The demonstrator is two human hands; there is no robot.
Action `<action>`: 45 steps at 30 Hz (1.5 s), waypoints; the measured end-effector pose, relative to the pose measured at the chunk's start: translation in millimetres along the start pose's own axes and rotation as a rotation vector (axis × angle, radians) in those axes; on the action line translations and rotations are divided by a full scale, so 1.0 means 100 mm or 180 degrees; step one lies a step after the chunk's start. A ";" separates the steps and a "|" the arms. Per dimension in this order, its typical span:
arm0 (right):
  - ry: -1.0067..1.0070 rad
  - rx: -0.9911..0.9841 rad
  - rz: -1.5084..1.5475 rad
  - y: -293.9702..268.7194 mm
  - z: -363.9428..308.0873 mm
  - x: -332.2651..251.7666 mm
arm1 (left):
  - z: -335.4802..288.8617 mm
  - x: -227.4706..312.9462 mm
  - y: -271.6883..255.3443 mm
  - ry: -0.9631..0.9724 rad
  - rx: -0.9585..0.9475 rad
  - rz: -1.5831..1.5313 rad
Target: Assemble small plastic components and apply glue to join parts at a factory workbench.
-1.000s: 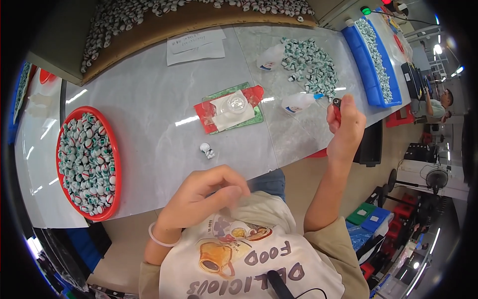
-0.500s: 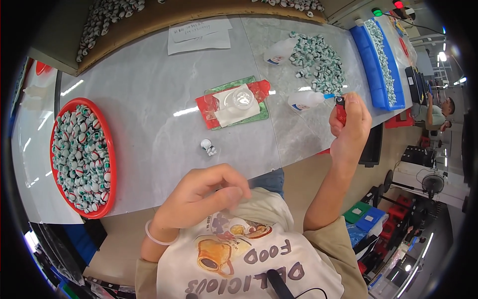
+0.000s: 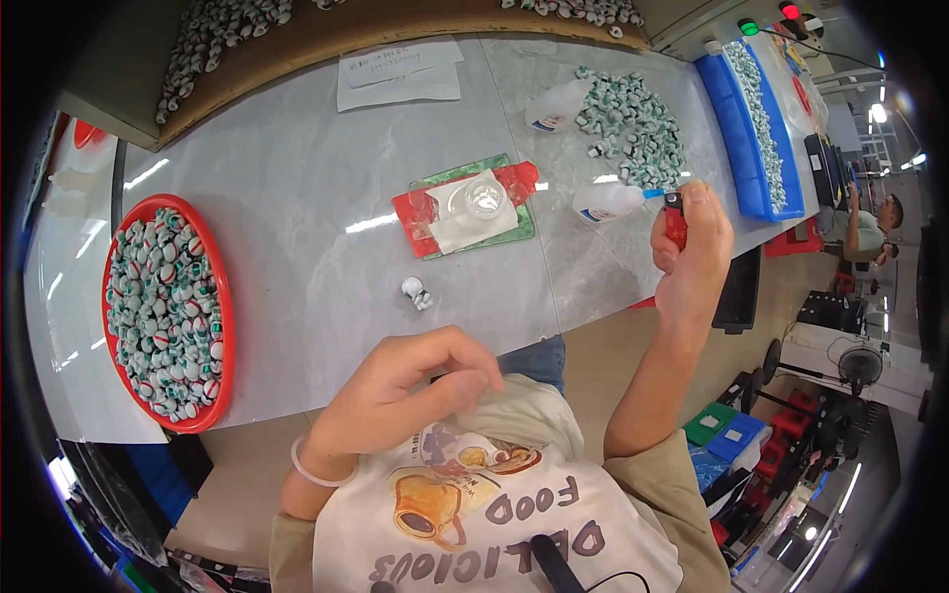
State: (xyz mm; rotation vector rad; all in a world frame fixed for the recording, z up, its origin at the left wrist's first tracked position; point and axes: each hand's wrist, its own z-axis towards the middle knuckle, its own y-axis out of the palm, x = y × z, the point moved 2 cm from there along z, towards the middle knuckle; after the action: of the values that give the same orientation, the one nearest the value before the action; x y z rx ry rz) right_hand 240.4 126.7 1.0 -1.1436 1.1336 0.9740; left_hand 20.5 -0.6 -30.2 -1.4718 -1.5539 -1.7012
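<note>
My right hand (image 3: 697, 252) is closed around a red lighter (image 3: 676, 225), its top end by the blue nozzle of a white squeeze bottle (image 3: 605, 203) lying on the table. Whether lighter and nozzle touch I cannot tell; no flame shows. My left hand (image 3: 415, 385) is held over the table's near edge, fingers curled in and the thumb across. A dark bit peeks out between them, too small to name. Beyond that hand lies a small white figure (image 3: 416, 293). Farther back a clear round dish (image 3: 483, 200) sits on white paper over a red and green pad (image 3: 519, 219).
A red basket (image 3: 229, 336) full of small white-and-green figures stands at left. A pile of green-and-white pieces (image 3: 633, 124) lies at the back right by a second bottle (image 3: 560, 105). Beyond is a blue bin (image 3: 727, 133). Paper (image 3: 399, 79) lies under the shelf (image 3: 395, 25).
Hardly anything differs. The view has shifted slightly, and my right hand with the lighter has moved a touch to the left. My left hand keeps its curled shape.
</note>
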 end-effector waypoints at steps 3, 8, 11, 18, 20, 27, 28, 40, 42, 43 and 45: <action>0.0021 -0.0022 -0.0007 0.01 -0.01 -0.01 | -0.01 -0.01 -0.01 0.0010 -0.0015 0.0009; 0.0006 -0.0043 -0.0035 0.02 -0.01 -0.02 | 0.00 -0.01 0.00 0.0020 0.0023 0.0054; -0.0037 -0.0055 -0.0085 0.03 -0.02 -0.03 | -0.01 0.00 -0.02 -0.0046 -0.0039 0.0070; -0.0047 -0.0074 -0.0036 0.02 0.00 -0.04 | -0.01 0.02 -0.01 -0.0093 -0.0105 0.0157; -0.0055 -0.0086 -0.0083 0.02 0.00 -0.05 | 0.00 0.03 0.00 -0.0103 -0.0085 0.0148; -0.0033 -0.0104 -0.0049 0.00 0.00 -0.03 | -0.01 0.02 -0.01 -0.0105 -0.0079 0.0166; -0.0017 -0.0098 -0.0057 0.00 0.00 -0.02 | -0.01 0.02 -0.02 -0.0107 -0.0077 0.0168; 0.0068 -0.0165 -0.0027 0.00 0.01 -0.02 | 0.00 0.03 0.00 -0.0032 -0.0075 0.0252; 0.0091 -0.0172 -0.0021 0.00 0.01 -0.01 | 0.00 0.03 -0.01 -0.0064 -0.0069 0.0252; 0.0109 -0.0167 -0.0013 0.01 0.01 -0.01 | 0.00 0.03 0.00 -0.0064 -0.0067 0.0254; 0.0127 -0.0167 0.0003 0.01 0.01 -0.01 | -0.01 0.03 0.00 -0.0045 -0.0051 0.0227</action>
State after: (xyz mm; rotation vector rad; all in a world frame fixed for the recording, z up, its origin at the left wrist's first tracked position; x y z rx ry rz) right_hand 239.9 127.8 1.9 -1.2093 1.1463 0.9905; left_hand 19.1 0.0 -27.3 -1.5317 -1.4802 -1.6697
